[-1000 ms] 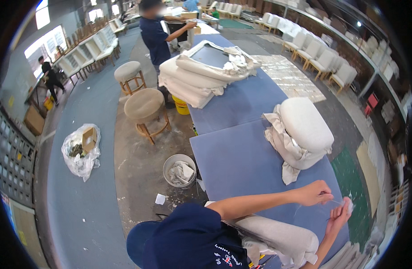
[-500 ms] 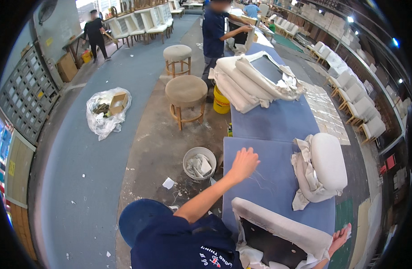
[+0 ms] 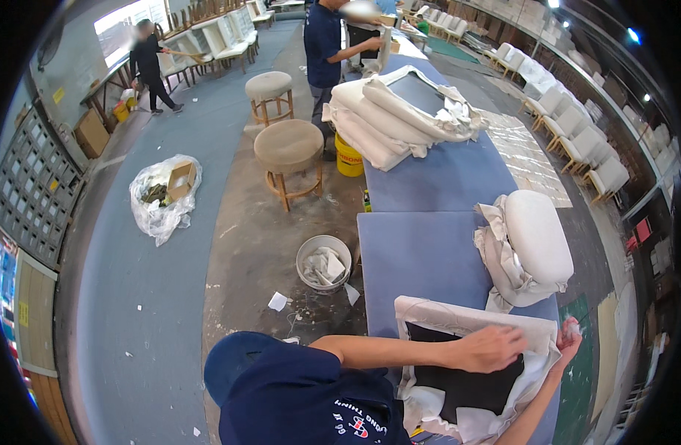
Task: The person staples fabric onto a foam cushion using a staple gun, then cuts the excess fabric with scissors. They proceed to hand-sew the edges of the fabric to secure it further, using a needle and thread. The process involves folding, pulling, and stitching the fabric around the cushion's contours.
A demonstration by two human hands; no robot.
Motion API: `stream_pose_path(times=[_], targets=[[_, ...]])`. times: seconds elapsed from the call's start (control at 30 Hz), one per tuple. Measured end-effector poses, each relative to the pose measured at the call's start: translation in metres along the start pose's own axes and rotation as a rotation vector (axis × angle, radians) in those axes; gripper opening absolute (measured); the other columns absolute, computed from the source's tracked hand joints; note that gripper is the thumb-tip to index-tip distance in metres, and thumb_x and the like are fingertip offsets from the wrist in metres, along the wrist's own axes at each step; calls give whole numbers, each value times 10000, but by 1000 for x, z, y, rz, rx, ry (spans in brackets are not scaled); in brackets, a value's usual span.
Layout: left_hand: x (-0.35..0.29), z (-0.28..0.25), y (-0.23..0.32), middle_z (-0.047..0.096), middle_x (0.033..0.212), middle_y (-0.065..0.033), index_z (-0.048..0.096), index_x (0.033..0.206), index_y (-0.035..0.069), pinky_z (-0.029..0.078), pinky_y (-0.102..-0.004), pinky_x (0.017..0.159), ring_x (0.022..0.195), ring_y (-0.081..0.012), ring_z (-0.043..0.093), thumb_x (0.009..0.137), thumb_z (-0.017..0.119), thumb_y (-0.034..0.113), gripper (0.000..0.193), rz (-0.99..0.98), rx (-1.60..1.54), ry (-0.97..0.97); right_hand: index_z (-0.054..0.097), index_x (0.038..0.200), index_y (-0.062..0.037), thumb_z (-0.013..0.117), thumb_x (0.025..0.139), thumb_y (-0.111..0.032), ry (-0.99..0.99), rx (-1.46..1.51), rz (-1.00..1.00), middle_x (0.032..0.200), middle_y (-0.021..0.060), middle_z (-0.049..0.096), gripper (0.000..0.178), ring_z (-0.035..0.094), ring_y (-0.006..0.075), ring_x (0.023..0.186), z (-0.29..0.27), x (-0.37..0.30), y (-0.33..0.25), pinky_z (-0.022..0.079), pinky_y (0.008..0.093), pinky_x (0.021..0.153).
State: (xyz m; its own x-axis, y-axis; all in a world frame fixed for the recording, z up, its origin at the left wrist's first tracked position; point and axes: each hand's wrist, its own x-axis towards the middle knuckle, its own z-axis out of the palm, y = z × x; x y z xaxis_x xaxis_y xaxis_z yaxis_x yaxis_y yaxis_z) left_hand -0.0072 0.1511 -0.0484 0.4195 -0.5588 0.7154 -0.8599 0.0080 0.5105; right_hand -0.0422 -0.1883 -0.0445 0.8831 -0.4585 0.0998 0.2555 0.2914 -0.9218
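Note:
A padded chair seat (image 3: 478, 308) in pale fabric lies on the blue-topped table, its black underside facing me and loose fabric folded around the edges. Across that underside reaches my left hand (image 3: 495, 348), its fingers curled and smeared by motion. At the seat's far right corner, my right hand (image 3: 568, 343) has its fingers closed around a small whitish wad (image 3: 573, 328), too blurred to name; the forearm runs along the seat's right side. Beyond it stands a small stack of pale upholstered cushions (image 3: 535, 241), with ragged fabric edges hanging on its left.
More padded pieces (image 3: 403, 111) are piled farther up the table (image 3: 422, 252). On the floor left are a scrap bucket (image 3: 323, 263), two round stools (image 3: 288, 148) and a plastic bag with a box (image 3: 166, 194). A co-worker (image 3: 324, 52) stands beyond; another person walks at far left.
My left hand has come down from above the bare tabletop onto the seat. The seat has tipped so more of its underside shows. My right hand stays at its corner.

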Motion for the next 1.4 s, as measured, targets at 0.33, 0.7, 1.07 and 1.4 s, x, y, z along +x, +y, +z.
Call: stream_pose_path(times=[0.33,0.7,1.07,1.4], targets=[[53,-1,-14,493,1262,-212,445,1327,6,530,-425,638,714,-359,665,826,769,373,701,94,53,-110,645,1221,26,646,969,-238,-7,-600,-176,994,34,676,365,618,70,753,-2,-4,-1,438,199,549],[-1,-36,-11,578,1309,-203,492,1385,-48,547,-382,745,836,-299,680,706,778,160,766,102,281,150,679,1171,19,669,998,-208,-130,-636,-32,833,5,709,286,428,-5,509,138,-43,-8,285,199,449],[-14,-76,-18,552,910,-117,522,977,50,507,-401,612,727,-287,631,775,687,21,262,39,66,44,764,1015,-51,687,987,-261,-164,-749,-248,631,-95,513,225,342,-11,540,155,-9,10,205,234,465],[51,-2,-13,470,653,-141,528,769,19,408,-391,528,562,-314,503,849,663,57,162,64,-287,122,677,1178,-48,638,1009,-97,536,-16,-617,808,-59,545,181,329,-4,551,55,-108,-48,234,215,444]])
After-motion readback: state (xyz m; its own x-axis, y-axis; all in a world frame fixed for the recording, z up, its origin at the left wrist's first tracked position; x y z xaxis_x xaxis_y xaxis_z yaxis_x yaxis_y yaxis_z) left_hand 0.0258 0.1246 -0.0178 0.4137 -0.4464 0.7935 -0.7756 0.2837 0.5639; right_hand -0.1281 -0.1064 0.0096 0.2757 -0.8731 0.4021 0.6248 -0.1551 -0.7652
